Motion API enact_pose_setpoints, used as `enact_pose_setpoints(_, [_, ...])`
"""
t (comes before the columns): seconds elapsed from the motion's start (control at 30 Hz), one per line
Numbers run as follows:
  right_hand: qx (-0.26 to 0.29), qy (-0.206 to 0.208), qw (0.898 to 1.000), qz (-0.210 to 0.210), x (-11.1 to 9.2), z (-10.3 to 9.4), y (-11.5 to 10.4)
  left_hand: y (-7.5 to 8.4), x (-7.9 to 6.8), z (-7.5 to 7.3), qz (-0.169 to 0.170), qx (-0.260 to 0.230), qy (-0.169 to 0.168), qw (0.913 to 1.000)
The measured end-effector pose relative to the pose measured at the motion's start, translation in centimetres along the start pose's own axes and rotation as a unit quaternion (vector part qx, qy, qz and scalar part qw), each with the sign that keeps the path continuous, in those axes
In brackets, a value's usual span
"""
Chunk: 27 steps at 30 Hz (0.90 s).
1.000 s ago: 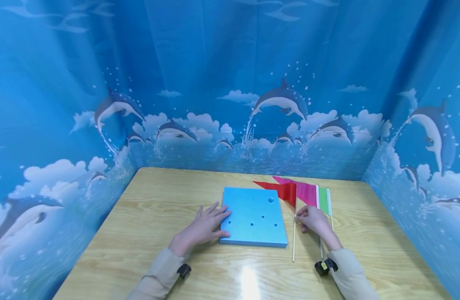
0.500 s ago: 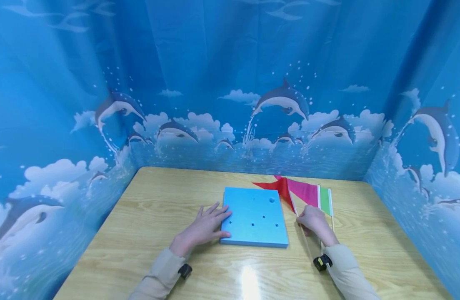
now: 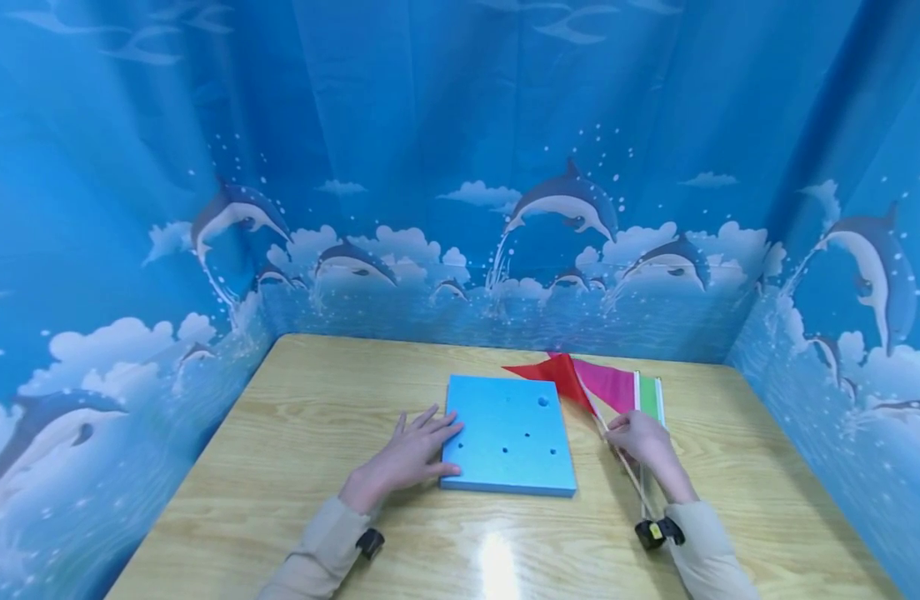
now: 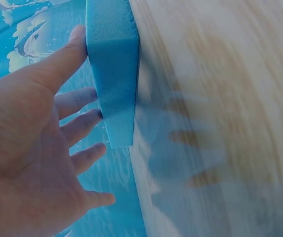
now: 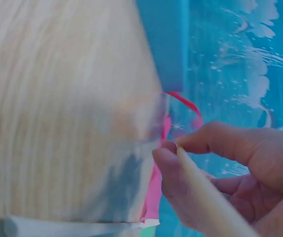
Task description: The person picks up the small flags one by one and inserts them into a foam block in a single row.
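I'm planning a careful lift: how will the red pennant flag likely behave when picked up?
The red pennant flag will likely flop, since it looks thin and clothlike. Its pale stick seems stiff, running straight where the right hand pinches it. Being slender and apparently round, that stick may twist in the hold.

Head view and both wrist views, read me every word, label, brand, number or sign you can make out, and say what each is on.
No text can be read in any view.
Blue board: holes, no lettering visible.
Red flag, pink flag, green flag: no lettering visible.
Black device at the right wrist: yellow patch, too small to read.
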State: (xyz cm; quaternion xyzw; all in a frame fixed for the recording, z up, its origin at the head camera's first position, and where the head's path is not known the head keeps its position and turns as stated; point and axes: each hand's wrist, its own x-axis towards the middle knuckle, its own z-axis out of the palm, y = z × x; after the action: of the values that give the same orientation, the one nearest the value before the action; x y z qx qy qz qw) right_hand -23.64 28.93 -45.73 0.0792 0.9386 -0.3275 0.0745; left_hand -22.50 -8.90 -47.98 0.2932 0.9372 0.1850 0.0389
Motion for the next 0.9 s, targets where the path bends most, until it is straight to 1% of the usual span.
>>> enact_pose_setpoints(0.03, [0.018, 0.0, 1.0, -0.001, -0.2, -0.2, -0.1, 0.0, 0.0, 0.0, 0.0, -0.001, 0.001, 1.0])
enact_pose_setpoints(0.1, [0.036, 0.014, 0.999, -0.014, -0.5, -0.5, -0.2, -0.1, 0.0, 0.1, 0.001, -0.003, 0.002, 1.0])
enact_pose_setpoints(0.2, [0.075, 0.047, 0.995, -0.034, -0.7, -0.6, -0.4, -0.1, 0.0, 0.1, -0.001, -0.006, 0.002, 1.0])
enact_pose_setpoints(0.27, [0.104, 0.071, 0.991, -0.049, -0.8, -0.7, -0.7, 0.0, 0.0, 0.1, -0.002, -0.006, 0.001, 1.0])
enact_pose_setpoints(0.37, [0.167, 0.09, 0.98, -0.053, -0.8, -0.8, -1.0, 0.0, -0.1, 0.1, -0.003, -0.007, 0.001, 1.0])
enact_pose_setpoints(0.47, [0.229, 0.095, 0.967, -0.054, -0.8, -0.9, -1.2, -0.1, -0.1, 0.1, -0.002, -0.006, 0.003, 1.0])
enact_pose_setpoints(0.6, [0.308, 0.097, 0.944, -0.062, -0.8, -1.0, -1.4, -0.1, -0.1, 0.2, -0.005, -0.007, 0.004, 1.0])
enact_pose_setpoints(0.67, [0.335, 0.099, 0.935, -0.066, -0.7, -1.0, -1.6, -0.1, 0.0, 0.3, -0.007, -0.008, 0.003, 0.9999])
enact_pose_setpoints(0.8, [0.374, 0.105, 0.919, -0.067, -0.7, -1.0, -2.2, -0.2, 0.0, 0.4, -0.008, -0.007, 0.004, 0.9999])
enact_pose_setpoints(0.9, [0.414, 0.109, 0.901, -0.073, -0.7, -0.9, -3.0, -0.1, -0.1, 0.3, -0.006, -0.014, 0.002, 0.9999])
